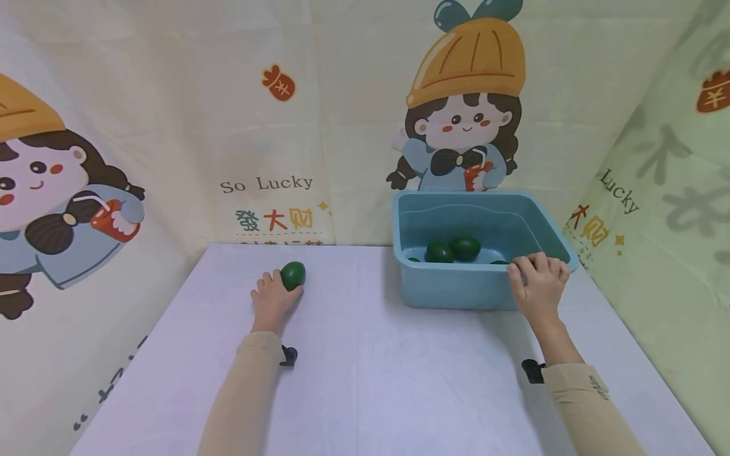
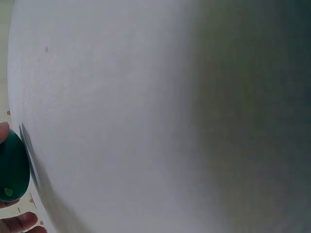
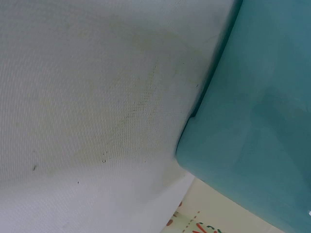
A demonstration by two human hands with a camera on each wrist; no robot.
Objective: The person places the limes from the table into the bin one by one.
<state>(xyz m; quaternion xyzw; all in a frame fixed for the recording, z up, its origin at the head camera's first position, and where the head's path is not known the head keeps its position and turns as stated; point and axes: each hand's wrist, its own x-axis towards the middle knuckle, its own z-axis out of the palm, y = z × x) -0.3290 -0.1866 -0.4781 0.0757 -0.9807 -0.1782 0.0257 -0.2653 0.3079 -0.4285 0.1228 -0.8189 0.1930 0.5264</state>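
Left hand (image 1: 272,297) clasping smooth dark-green egg-shaped fruit (image 1: 293,275) on white table (image 1: 365,367); probably light, firm, slippery. Right hand (image 1: 538,286) gripping blue plastic tub (image 1: 456,288) near rim.

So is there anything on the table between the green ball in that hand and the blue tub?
Nothing visible. The left hand holds the green ball on the white table, and the stretch of table across to the blue tub is bare. The right hand grips the tub's near rim, off to its right corner.
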